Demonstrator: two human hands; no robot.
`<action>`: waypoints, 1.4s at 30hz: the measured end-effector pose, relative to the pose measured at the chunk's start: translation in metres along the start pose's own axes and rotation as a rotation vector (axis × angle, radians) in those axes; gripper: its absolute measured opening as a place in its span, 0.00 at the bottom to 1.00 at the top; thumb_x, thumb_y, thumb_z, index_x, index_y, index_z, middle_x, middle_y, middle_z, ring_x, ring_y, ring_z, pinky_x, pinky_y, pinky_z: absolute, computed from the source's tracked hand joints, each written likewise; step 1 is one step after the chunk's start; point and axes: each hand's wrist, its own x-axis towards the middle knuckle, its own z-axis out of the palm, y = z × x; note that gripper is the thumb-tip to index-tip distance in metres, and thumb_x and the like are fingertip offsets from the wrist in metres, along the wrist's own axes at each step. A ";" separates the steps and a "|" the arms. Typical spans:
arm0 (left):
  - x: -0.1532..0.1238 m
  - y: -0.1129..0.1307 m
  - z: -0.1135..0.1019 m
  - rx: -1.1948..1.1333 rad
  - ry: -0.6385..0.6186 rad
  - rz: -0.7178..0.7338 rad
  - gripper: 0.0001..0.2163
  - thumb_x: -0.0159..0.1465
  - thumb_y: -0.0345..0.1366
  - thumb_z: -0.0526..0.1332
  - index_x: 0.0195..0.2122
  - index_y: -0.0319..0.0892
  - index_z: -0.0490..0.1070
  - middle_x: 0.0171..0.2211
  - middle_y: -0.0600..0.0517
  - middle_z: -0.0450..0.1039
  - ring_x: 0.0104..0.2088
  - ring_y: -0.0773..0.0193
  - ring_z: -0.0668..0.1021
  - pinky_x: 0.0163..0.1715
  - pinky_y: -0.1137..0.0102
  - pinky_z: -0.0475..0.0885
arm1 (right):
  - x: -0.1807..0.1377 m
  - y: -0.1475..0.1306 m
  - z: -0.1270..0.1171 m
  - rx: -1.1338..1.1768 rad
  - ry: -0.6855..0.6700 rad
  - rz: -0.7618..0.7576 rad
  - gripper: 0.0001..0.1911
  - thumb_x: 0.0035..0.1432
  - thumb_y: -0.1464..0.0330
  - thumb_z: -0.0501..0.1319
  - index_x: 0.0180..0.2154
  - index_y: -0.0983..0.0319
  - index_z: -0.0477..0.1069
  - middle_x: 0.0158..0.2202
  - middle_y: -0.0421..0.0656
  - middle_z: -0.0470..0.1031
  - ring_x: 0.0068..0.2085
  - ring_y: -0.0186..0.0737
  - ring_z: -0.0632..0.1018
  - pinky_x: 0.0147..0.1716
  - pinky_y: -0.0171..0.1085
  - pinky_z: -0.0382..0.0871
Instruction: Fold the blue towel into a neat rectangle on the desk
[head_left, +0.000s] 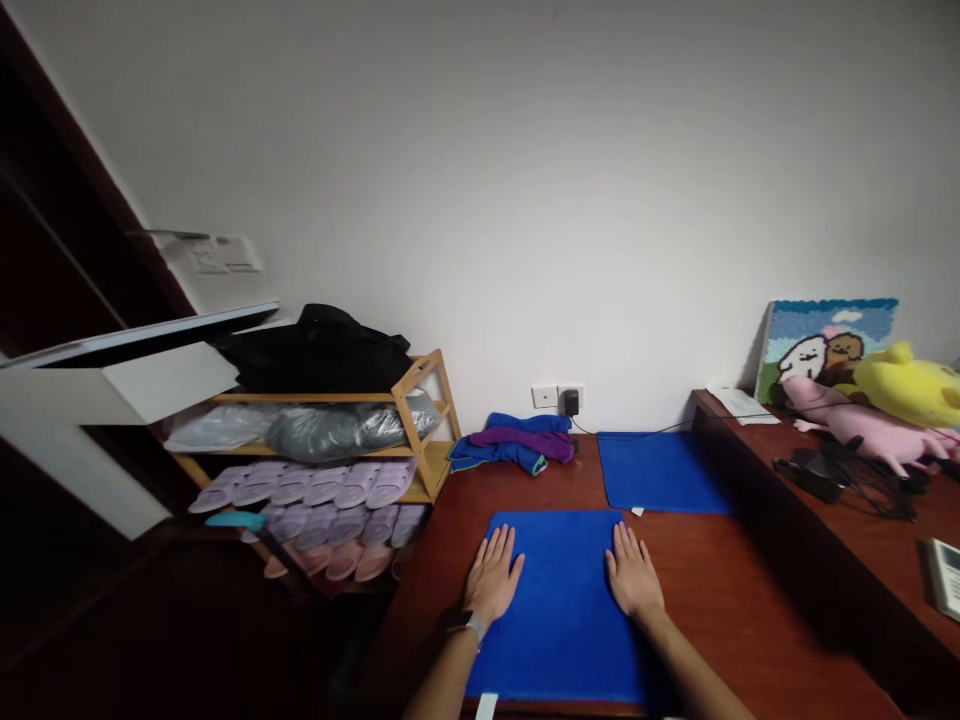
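A blue cloth [562,610] lies spread flat on the brown wooden table, with a white tag at its near left corner. My left hand [495,575], a watch on its wrist, rests flat with fingers stretched on the cloth's left edge. On the right edge, my right hand [634,572] lies flat too, its fingers pointing away from me. Neither hand grips anything. Behind, a second blue cloth [664,472] is spread flat near the wall, also with a small white tag.
Crumpled blue and purple cloths [517,443] lie at the table's back left. A wooden shoe rack [424,430] with several slippers stands left. To the right, a raised surface [817,490] bears plush toys [855,425], cables and a picture [832,345]. A black plug [571,402] sits in the wall socket.
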 end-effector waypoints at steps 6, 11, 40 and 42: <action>0.013 0.066 -0.020 -0.073 0.035 0.082 0.28 0.76 0.46 0.37 0.73 0.40 0.50 0.73 0.47 0.51 0.73 0.58 0.55 0.72 0.55 0.51 | 0.000 0.001 0.000 -0.020 -0.011 -0.001 0.36 0.70 0.57 0.33 0.73 0.68 0.39 0.76 0.43 0.39 0.75 0.41 0.44 0.72 0.45 0.37; 0.023 0.155 -0.005 -0.208 -0.025 0.239 0.29 0.76 0.49 0.37 0.74 0.46 0.47 0.74 0.50 0.49 0.73 0.59 0.52 0.72 0.56 0.51 | 0.001 0.005 0.008 -0.071 -0.019 -0.021 0.36 0.69 0.59 0.34 0.73 0.69 0.40 0.76 0.43 0.39 0.75 0.42 0.43 0.72 0.46 0.37; 0.022 -0.003 0.002 -0.018 0.034 -0.172 0.33 0.74 0.53 0.42 0.72 0.37 0.53 0.73 0.42 0.51 0.73 0.52 0.54 0.71 0.54 0.53 | 0.038 -0.007 0.002 -0.013 0.009 0.031 0.37 0.70 0.55 0.33 0.73 0.69 0.40 0.76 0.44 0.40 0.75 0.41 0.44 0.72 0.43 0.34; 0.022 -0.002 0.000 -0.007 0.021 -0.176 0.33 0.74 0.53 0.41 0.72 0.35 0.53 0.73 0.42 0.50 0.73 0.53 0.54 0.71 0.55 0.53 | 0.037 -0.007 0.001 -0.006 0.010 0.033 0.37 0.70 0.56 0.33 0.73 0.70 0.40 0.76 0.44 0.40 0.75 0.41 0.44 0.72 0.43 0.34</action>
